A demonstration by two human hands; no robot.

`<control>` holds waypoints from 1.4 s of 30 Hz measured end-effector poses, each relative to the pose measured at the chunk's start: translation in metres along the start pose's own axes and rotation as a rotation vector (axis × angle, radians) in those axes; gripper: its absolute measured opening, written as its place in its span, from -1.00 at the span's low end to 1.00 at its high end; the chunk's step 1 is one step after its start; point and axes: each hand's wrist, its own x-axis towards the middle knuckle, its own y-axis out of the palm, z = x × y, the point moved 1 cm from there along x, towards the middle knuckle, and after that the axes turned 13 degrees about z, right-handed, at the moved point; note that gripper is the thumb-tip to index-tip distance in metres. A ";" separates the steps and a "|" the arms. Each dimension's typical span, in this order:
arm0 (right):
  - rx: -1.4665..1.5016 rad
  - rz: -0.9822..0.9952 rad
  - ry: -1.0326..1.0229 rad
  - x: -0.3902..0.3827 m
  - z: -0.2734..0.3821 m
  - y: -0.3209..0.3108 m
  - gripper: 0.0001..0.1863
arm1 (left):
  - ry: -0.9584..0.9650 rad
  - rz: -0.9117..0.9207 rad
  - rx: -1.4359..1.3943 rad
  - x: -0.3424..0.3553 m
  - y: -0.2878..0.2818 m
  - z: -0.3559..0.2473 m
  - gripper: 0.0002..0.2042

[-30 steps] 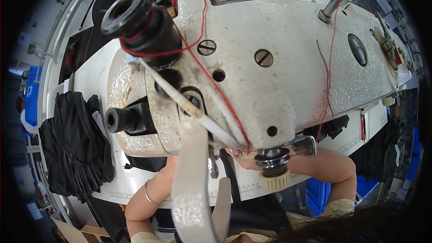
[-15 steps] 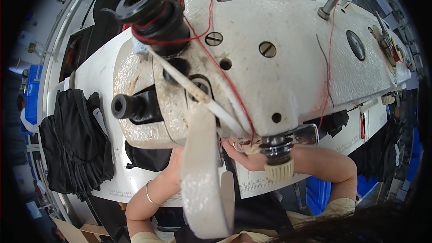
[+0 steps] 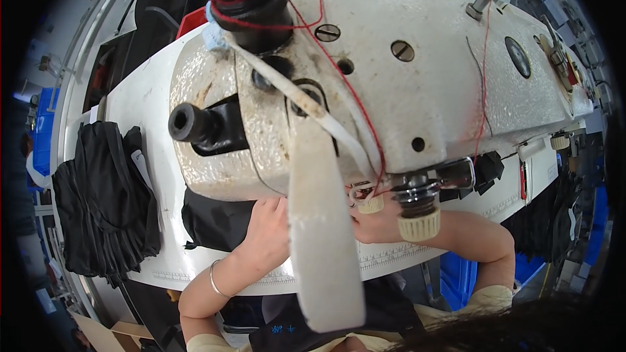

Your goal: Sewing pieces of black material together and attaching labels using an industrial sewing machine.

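Observation:
A white sewing machine (image 3: pixel 385 98) with red thread (image 3: pixel 355 94) fills the middle and hides much of my work. My left hand (image 3: pixel 268 227), with a bangle on the wrist, lies at the machine's front lower edge beside black cloth (image 3: pixel 215 220) on the white table (image 3: pixel 176 248). Its fingertips are out of sight behind the machine head. My right hand (image 3: pixel 378 223) is behind the cream tension knob (image 3: pixel 418 227), its fingers mostly covered. A broad white lever (image 3: pixel 326 241) hangs between the two hands. What either hand grips cannot be made out.
A stack of black cloth pieces (image 3: pixel 107 202) lies on the table's left side. More black cloth (image 3: pixel 544 212) hangs at the right. Blue bins (image 3: pixel 458 280) stand below the table's right edge. A ruler scale (image 3: pixel 391 256) runs along the near edge.
The view has shifted, so the machine appears further right and higher. More of my left hand and the black cloth beside it now shows. The dark strip seen between my hands is now hidden.

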 end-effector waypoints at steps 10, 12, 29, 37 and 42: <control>-0.068 0.024 -0.139 -0.005 0.005 0.018 -0.82 | 0.039 -0.246 -0.011 -0.007 0.033 0.000 -0.73; 0.048 0.084 -0.067 -0.002 0.002 0.020 -0.83 | 0.093 -0.232 -0.108 0.002 0.031 0.014 -0.71; -0.120 -0.209 0.070 0.003 0.001 0.045 -0.86 | 0.200 -0.186 -0.114 0.019 0.048 0.041 -0.44; 0.139 -0.108 0.068 0.006 0.000 0.016 -0.80 | 0.109 -0.182 -0.205 0.015 0.025 0.029 -0.66; 0.201 0.148 0.066 -0.002 0.001 0.020 -0.78 | 0.107 -0.175 -0.288 0.014 0.026 0.027 -0.63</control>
